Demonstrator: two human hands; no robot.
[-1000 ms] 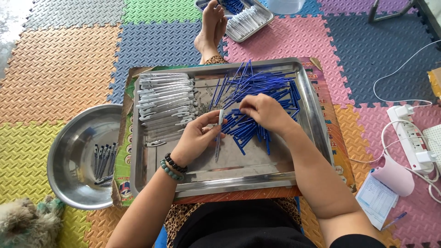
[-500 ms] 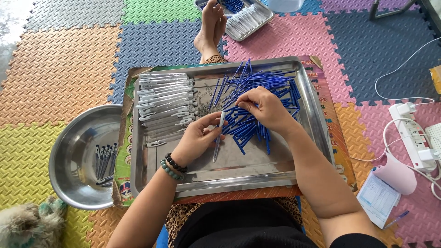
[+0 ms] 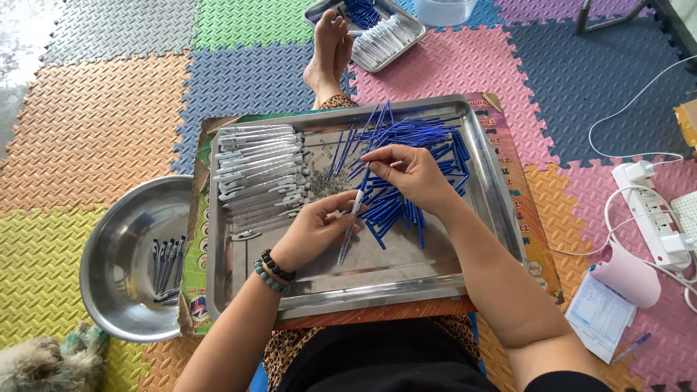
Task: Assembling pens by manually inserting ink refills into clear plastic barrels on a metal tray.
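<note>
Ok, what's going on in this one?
A person sits on foam floor mats with a steel tray on their lap. The left hand holds a clear pen barrel, while the right hand pinches a thin blue refill at its top end. Clear barrels lie stacked on the tray's left, blue refills heaped on its right. A round steel bowl beside the tray holds a few dark pens.

The second tray (image 3: 406, 51) and the clear tub (image 3: 444, 10) are cut off by the top edge. The right hand (image 3: 411, 173) covers part of the blue pen pile (image 3: 406, 156). The grey specks (image 3: 328, 184) are too small to identify.
</note>
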